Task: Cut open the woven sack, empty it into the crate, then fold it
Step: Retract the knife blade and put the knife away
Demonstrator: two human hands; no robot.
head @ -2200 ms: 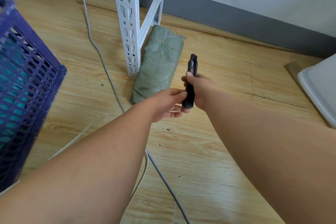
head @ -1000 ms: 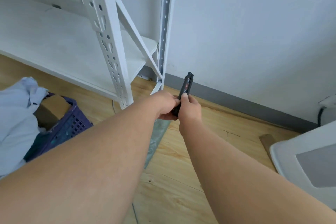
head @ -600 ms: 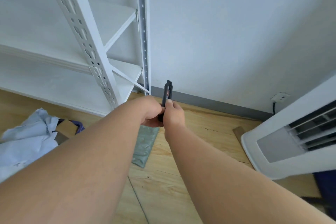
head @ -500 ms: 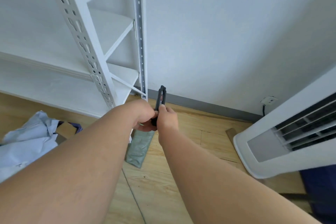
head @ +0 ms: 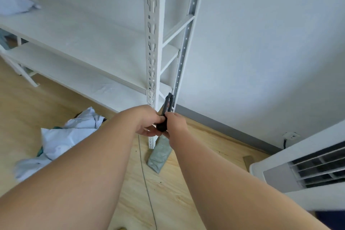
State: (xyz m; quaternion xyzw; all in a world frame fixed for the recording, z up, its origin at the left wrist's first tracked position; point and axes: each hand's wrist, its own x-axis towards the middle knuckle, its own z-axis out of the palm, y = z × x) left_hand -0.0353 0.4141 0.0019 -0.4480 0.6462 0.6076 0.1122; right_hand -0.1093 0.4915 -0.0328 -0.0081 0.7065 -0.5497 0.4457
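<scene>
A tall white shelf rack (head: 152, 46) fills the upper left. A white air unit (head: 306, 166) sits at the lower right. The folded green woven sack (head: 158, 155) lies on the floor by the rack's leg — just below the hands. Both hands — left hand (head: 147, 123), right hand (head: 176, 124) — grip a black box cutter (head: 165, 112) in the middle.

We see the folded green woven sack (head: 159, 156) on the wooden plank floor (head: 28, 102), touching the foot of the tall white metal shelf rack (head: 152, 58). Our two hands (head: 149, 120) (head: 176, 124) meet in front of the rack, holding a black utility knife (head: 165, 113). Left of the rack lies a pale crumpled cloth pile (head: 61, 136). Right of it stands a white air conditioner unit (head: 302, 166).
</scene>
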